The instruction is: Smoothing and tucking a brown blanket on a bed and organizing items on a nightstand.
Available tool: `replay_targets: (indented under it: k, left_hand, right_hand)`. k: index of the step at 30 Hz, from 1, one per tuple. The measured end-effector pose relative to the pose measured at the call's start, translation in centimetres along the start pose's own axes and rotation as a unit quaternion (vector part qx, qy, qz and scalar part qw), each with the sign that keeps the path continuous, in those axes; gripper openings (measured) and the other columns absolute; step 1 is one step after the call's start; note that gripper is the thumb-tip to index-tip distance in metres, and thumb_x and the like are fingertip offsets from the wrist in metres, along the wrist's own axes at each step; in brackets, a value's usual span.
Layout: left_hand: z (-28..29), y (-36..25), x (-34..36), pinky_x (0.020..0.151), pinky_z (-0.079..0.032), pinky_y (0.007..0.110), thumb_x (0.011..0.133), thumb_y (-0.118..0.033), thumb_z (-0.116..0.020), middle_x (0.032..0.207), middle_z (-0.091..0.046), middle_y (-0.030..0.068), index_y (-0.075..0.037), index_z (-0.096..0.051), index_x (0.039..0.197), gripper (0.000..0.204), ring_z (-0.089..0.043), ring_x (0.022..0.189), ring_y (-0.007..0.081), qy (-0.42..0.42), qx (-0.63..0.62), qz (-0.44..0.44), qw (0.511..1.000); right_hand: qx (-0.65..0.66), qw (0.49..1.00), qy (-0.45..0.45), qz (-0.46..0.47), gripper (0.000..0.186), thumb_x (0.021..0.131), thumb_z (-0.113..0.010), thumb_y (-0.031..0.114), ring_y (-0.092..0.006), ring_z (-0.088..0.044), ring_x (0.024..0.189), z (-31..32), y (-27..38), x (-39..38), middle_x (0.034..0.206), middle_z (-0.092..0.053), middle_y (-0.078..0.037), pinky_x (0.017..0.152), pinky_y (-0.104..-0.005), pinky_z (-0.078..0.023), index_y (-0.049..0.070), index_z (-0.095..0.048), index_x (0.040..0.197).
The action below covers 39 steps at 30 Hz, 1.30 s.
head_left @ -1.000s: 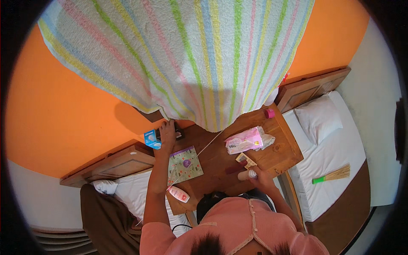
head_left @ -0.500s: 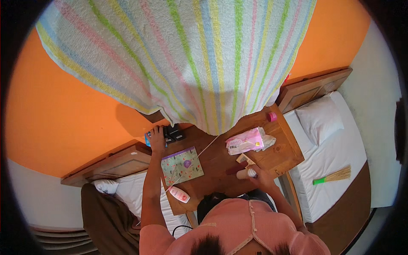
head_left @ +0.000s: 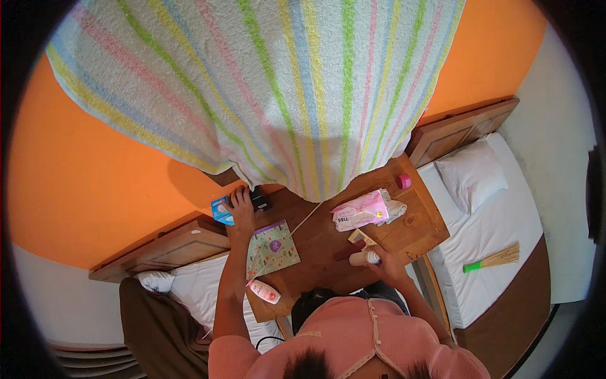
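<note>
My left hand (head_left: 240, 207) reaches to the far left corner of the wooden table (head_left: 315, 249), its fingers apart over black objects (head_left: 259, 199) it partly covers. A blue and white box (head_left: 221, 211) lies just left of it. My right hand (head_left: 392, 271) is closed round a small pale pink bottle (head_left: 361, 258) with a white cap, tilted on its side near the front of the table. Beyond that bottle are a light wooden piece (head_left: 360, 239) and a dark red item (head_left: 345, 252), whose kinds I cannot make out.
A striped towel (head_left: 303, 82) hangs in front, hiding the table's far part. On the table lie a flowered booklet (head_left: 271, 251), a pink lotion bottle (head_left: 265, 292), a pink tissue pack (head_left: 360, 211) and a pink roll (head_left: 403, 181). Beds flank it; a hand broom (head_left: 492, 258) lies on the right one.
My left hand has shifted slightly right, off the blue and white box, which shows more now. My right hand still holds the small bottle in nearly the same place.
</note>
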State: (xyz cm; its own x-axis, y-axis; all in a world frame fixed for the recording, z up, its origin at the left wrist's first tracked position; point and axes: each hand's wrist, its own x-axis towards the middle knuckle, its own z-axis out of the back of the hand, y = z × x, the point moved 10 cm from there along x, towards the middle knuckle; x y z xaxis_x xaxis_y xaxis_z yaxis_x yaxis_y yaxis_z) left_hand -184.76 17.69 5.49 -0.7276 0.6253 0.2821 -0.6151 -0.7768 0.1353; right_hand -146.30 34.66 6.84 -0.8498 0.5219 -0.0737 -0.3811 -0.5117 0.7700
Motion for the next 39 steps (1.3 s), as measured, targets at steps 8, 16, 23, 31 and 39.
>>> replay_targets:
  k: [8, 16, 23, 31, 39]
  left_hand:
    - [-2.0, 1.4, 0.5, 0.102, -0.020, 0.062, 0.069, -0.036, -0.074, 0.124, -0.045, 0.0114, -0.012, -0.044, 0.129, 0.072, -0.039, 0.122, 0.0298, -0.003, 0.023, -0.017, 1.000]
    - [-0.7, 0.7, 0.0, 0.101, -0.020, 0.062, 0.072, -0.042, -0.071, 0.128, -0.044, 0.0107, -0.010, -0.046, 0.130, 0.071, -0.040, 0.119, 0.0308, -0.036, -0.024, -0.020, 0.999]
    - [-1.2, -0.5, 0.7, 0.099, -0.018, 0.067, 0.067, -0.054, -0.071, 0.130, -0.044, 0.0113, -0.004, -0.047, 0.127, 0.082, -0.038, 0.121, 0.0319, -0.024, -0.042, 0.063, 0.997]
    - [-1.9, -0.6, 1.6, 0.096, -0.018, 0.072, 0.078, -0.044, -0.062, 0.113, -0.047, 0.0126, -0.005, -0.049, 0.105, 0.049, -0.042, 0.117, 0.0311, -0.086, 0.020, 0.185, 0.979]
    - [-2.6, -1.4, 1.7, 0.095, -0.021, 0.072, 0.085, -0.039, -0.055, 0.110, -0.048, 0.0129, -0.006, -0.050, 0.098, 0.036, -0.042, 0.118, 0.0314, -0.135, -0.002, 0.263, 0.955]
  right_hand:
    - [0.006, 1.000, 0.003, -0.015, 0.044, 0.072, -0.073, 0.015, -0.0364, -0.057, 0.095, 0.2, 1.2, 0.2, 0.100, -0.056, -0.017, 0.081, -0.0420, -0.047, 0.007, -0.058, 0.112]
    - [-0.022, 0.999, 0.016, 0.018, 0.046, 0.073, -0.073, 0.017, -0.0353, -0.056, 0.100, -0.6, 2.7, 1.0, 0.107, -0.055, -0.017, 0.086, -0.0414, -0.046, 0.007, -0.056, 0.115]
    - [-0.041, 0.997, 0.035, 0.054, 0.040, 0.075, -0.072, 0.019, -0.0352, -0.054, 0.106, -1.7, 3.4, 1.1, 0.109, -0.055, -0.016, 0.089, -0.0410, -0.045, 0.006, -0.057, 0.110]
    - [-0.044, 0.996, 0.018, 0.071, 0.042, 0.075, -0.072, 0.020, -0.0347, -0.056, 0.102, -1.4, 3.2, 0.8, 0.108, -0.055, -0.016, 0.086, -0.0413, -0.047, 0.007, -0.057, 0.112]
    - [-0.035, 0.999, 0.017, 0.025, 0.041, 0.071, -0.076, 0.016, -0.0346, -0.058, 0.096, -1.0, 1.8, 0.3, 0.103, -0.056, -0.015, 0.081, -0.0407, -0.048, 0.008, -0.059, 0.108]
